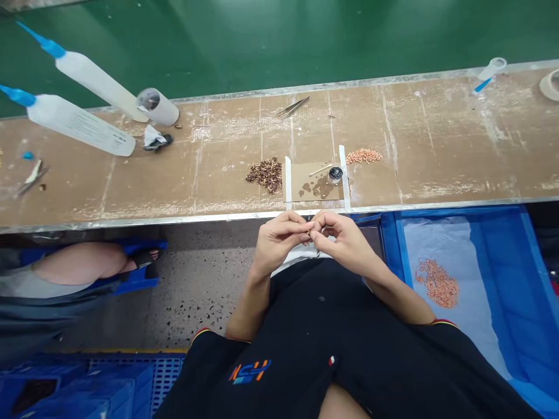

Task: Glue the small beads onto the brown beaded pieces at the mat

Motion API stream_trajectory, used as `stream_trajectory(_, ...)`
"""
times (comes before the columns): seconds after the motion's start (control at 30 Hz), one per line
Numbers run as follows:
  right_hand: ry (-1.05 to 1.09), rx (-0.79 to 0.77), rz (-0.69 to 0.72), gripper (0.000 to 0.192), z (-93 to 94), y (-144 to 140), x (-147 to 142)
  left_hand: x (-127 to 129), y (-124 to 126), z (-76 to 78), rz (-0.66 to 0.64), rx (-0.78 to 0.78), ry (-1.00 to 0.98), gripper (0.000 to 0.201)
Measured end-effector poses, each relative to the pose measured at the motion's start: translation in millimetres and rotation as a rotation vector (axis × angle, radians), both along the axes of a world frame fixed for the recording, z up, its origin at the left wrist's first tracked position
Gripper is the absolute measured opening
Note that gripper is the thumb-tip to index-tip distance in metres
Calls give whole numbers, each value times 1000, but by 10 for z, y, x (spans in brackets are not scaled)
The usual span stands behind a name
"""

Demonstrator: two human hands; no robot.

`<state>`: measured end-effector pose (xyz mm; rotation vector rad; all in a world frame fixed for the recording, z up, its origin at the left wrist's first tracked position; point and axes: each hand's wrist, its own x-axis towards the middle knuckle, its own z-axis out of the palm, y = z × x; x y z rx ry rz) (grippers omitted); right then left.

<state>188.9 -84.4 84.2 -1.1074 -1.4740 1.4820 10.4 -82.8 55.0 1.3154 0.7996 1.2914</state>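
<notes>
Just below the counter (218, 192) edge, a tiny brass-coloured part (308, 233) sits pinched between the fingertips of left hand (277, 238) and right hand (345, 241), both grips narrow on it; any slip could drop it floorward, beyond the dark pile (265, 173).

Before you: long brown desk (458, 145), scuffed white, metal-edged; green surface (279, 41) beyond it. Below: speckled grey floor (196, 291); blue bin (537, 273) at your right, blue crates (87, 384) lower left. Even light.
</notes>
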Motion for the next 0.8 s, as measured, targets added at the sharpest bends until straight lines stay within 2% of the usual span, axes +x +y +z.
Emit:
stream_trajectory(0.17,98,-174,105,17,-61,11,3,-97,-86,66,67,163,204,24)
stream_trajectory(0.33,137,-286,143,21,-174,12,10,-124,-105,21,63,197,281,14)
stream_trajectory(0.6,308,-236,109,45,-203,1,-43,-110,-73,-96,66,86,134,15)
stream_trajectory(0.8,314,-286,46,55,-230,25,-187,-187,16,-146,135,216,137,17)
